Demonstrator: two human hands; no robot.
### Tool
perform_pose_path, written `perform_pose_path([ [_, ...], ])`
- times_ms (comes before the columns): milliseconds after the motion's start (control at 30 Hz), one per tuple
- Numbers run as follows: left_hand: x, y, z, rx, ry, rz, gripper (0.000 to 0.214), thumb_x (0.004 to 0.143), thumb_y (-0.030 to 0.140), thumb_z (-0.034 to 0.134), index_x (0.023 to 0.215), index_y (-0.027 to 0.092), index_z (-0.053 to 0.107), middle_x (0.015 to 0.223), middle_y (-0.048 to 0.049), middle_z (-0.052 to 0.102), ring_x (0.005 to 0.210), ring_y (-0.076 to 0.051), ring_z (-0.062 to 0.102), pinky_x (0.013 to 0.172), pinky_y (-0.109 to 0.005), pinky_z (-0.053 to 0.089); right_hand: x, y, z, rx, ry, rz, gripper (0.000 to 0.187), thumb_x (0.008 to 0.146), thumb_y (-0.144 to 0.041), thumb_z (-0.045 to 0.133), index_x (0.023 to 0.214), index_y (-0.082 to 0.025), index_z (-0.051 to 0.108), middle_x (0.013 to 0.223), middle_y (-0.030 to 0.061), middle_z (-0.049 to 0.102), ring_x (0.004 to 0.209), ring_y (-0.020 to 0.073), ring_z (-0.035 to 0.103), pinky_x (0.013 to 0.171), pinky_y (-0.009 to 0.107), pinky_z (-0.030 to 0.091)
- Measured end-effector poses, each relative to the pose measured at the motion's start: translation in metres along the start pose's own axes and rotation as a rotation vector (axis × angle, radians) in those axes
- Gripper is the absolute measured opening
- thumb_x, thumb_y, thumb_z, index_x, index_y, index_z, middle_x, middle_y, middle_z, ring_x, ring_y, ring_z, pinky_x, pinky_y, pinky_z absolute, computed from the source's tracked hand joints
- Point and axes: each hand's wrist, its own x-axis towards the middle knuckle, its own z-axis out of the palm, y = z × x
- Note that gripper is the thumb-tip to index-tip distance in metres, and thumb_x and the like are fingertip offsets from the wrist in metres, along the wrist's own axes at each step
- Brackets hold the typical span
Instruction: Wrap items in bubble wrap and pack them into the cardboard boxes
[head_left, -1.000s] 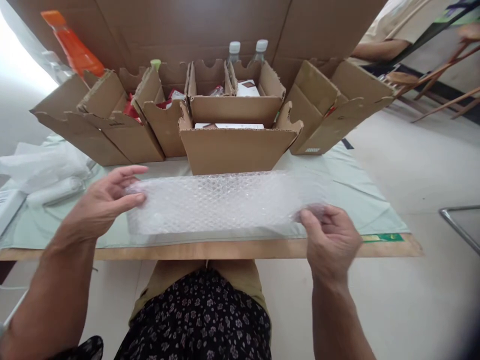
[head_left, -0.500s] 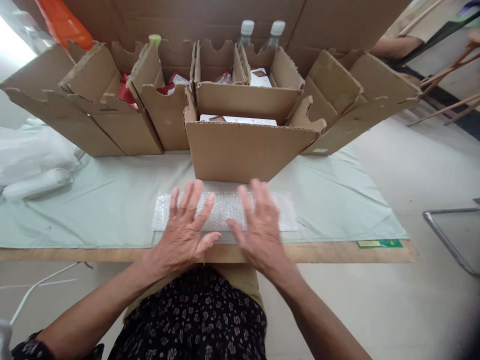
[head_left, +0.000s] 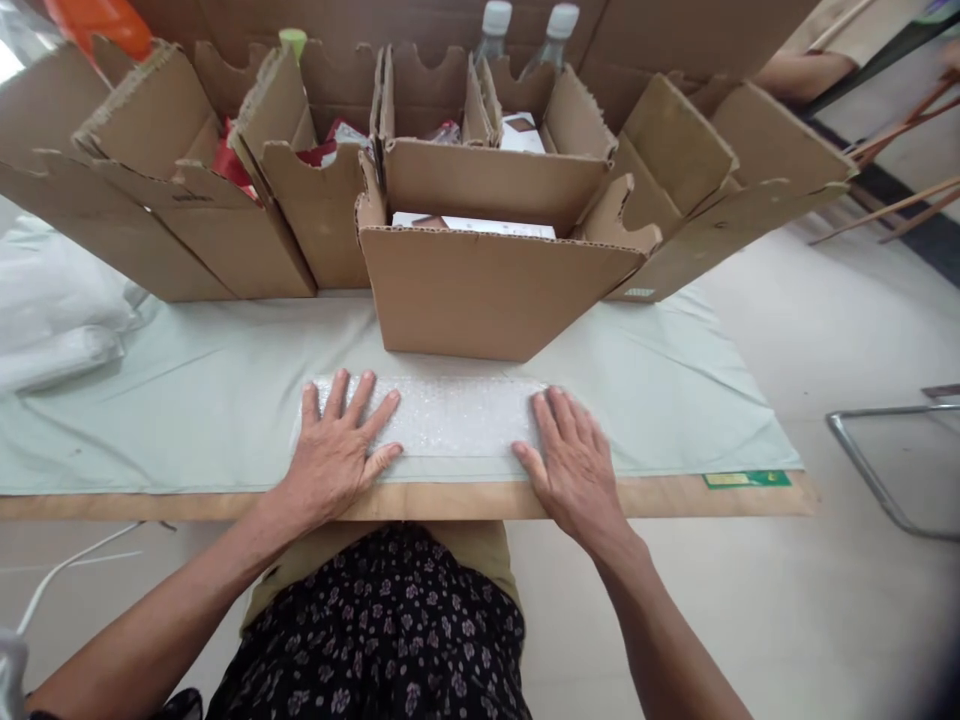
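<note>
A flat strip of clear bubble wrap (head_left: 457, 415) lies lengthwise on the pale green cloth (head_left: 202, 400) near the table's front edge. Across its left end rests my left hand (head_left: 334, 450), palm down with the fingers spread. My right hand (head_left: 574, 455) lies flat over the right end, thumb apart from the fingers. Neither hand grips anything. Just beyond the strip stands a cardboard box (head_left: 480, 290) with a white printed box (head_left: 472, 226) inside it.
Cardboard bins (head_left: 217, 240) line the back, some with red packets (head_left: 234, 165). Two capped bottles (head_left: 559, 35) stand behind them. Clear plastic wrap (head_left: 60, 310) is heaped at the left. A metal frame (head_left: 877, 470) stands right of the table. Another person's arm (head_left: 806, 75) shows at upper right.
My hands have moved apart, the left one leftward and the right one rightward, to the ends of the bubble wrap. The view has shifted slightly.
</note>
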Motion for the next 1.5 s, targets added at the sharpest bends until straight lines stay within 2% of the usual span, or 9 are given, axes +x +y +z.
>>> perform_pose_path([
  [200, -0.002, -0.005, -0.001, -0.03, -0.011, -0.032, 0.064, 0.103, 0.061, 0.046, 0.159, 0.031, 0.044, 0.172, -0.0173, 0.033, 0.158, -0.052, 0.023, 0.118, -0.084, 0.014, -0.015, 0.02, 0.001, -0.009, 0.022, 0.066, 0.068, 0.108, -0.054, 0.028, 0.166, -0.02, 0.029, 0.168, 0.0145, 0.041, 0.155, 0.0322, 0.039, 0.125, 0.055, 0.03],
  [300, -0.004, -0.003, -0.01, -0.076, 0.099, -0.017, 0.063, 0.104, 0.06, 0.046, 0.16, 0.032, 0.041, 0.174, -0.0157, 0.027, 0.161, -0.046, 0.021, 0.123, -0.079, 0.008, -0.009, 0.014, -0.015, 0.019, 0.064, 0.091, 0.068, 0.108, -0.055, 0.029, 0.167, -0.02, 0.028, 0.169, 0.018, 0.038, 0.156, 0.0352, 0.036, 0.122, 0.059, 0.033],
  [367, -0.002, 0.004, -0.017, -0.102, 0.221, 0.039, 0.064, 0.105, 0.057, 0.044, 0.163, 0.032, 0.035, 0.177, -0.0144, 0.018, 0.164, -0.041, 0.015, 0.127, -0.072, 0.001, 0.004, -0.006, -0.027, 0.052, 0.132, 0.068, 0.069, 0.108, -0.054, 0.032, 0.168, -0.02, 0.025, 0.172, 0.0183, 0.031, 0.159, 0.0356, 0.031, 0.123, 0.06, 0.031],
  [467, 0.008, 0.017, -0.018, -0.122, 0.294, 0.199, 0.07, 0.107, 0.058, 0.038, 0.167, 0.024, 0.024, 0.178, -0.017, 0.011, 0.166, -0.035, 0.01, 0.131, -0.062, 0.003, 0.036, -0.057, -0.033, 0.135, 0.102, -0.168, 0.07, 0.108, -0.053, 0.035, 0.167, -0.019, 0.027, 0.174, 0.0147, 0.03, 0.161, 0.0312, 0.027, 0.128, 0.054, 0.026],
  [633, 0.026, 0.022, -0.002, -0.055, 0.036, 0.21, 0.08, 0.108, 0.06, 0.032, 0.164, 0.003, 0.027, 0.171, -0.0271, 0.029, 0.162, -0.036, 0.025, 0.131, -0.059, 0.017, 0.075, -0.107, -0.013, 0.172, -0.125, -0.398, 0.067, 0.108, -0.049, 0.036, 0.158, -0.006, 0.044, 0.167, 0.0195, 0.041, 0.157, 0.0334, 0.036, 0.128, 0.052, 0.028],
  [933, -0.001, -0.017, -0.003, -0.007, 0.03, -0.033, 0.066, 0.104, 0.057, 0.048, 0.16, 0.022, 0.042, 0.172, -0.0221, 0.029, 0.16, -0.048, 0.022, 0.126, -0.069, 0.017, 0.034, -0.018, -0.003, 0.048, -0.055, -0.14, 0.068, 0.106, -0.06, 0.032, 0.16, -0.021, 0.043, 0.169, 0.014, 0.04, 0.158, 0.031, 0.035, 0.127, 0.055, 0.029],
  [1233, -0.005, -0.023, -0.003, -0.041, 0.039, -0.066, 0.062, 0.103, 0.054, 0.048, 0.157, 0.024, 0.044, 0.171, -0.0205, 0.033, 0.159, -0.047, 0.025, 0.124, -0.072, 0.017, 0.013, 0.038, 0.003, 0.047, 0.069, 0.113, 0.063, 0.105, -0.05, 0.032, 0.157, -0.017, 0.046, 0.163, 0.0179, 0.048, 0.151, 0.0338, 0.043, 0.119, 0.058, 0.037],
  [1367, -0.003, -0.035, -0.014, -0.108, 0.059, -0.139, 0.06, 0.106, 0.044, 0.04, 0.159, 0.016, 0.041, 0.169, -0.0224, 0.036, 0.159, -0.043, 0.029, 0.124, -0.067, 0.024, 0.018, 0.049, -0.005, 0.103, 0.105, 0.256, 0.062, 0.102, -0.052, 0.034, 0.143, -0.013, 0.059, 0.149, 0.0221, 0.06, 0.139, 0.0378, 0.054, 0.111, 0.06, 0.043],
  [1500, 0.002, -0.048, -0.028, -0.106, 0.086, -0.163, 0.054, 0.099, 0.028, 0.042, 0.15, 0.014, 0.052, 0.151, -0.0215, 0.058, 0.146, -0.039, 0.048, 0.122, -0.064, 0.029, 0.025, 0.035, -0.009, 0.236, 0.118, 0.223, 0.048, 0.095, -0.053, 0.048, 0.118, -0.016, 0.069, 0.144, 0.0197, 0.064, 0.132, 0.038, 0.059, 0.109, 0.061, 0.043],
])
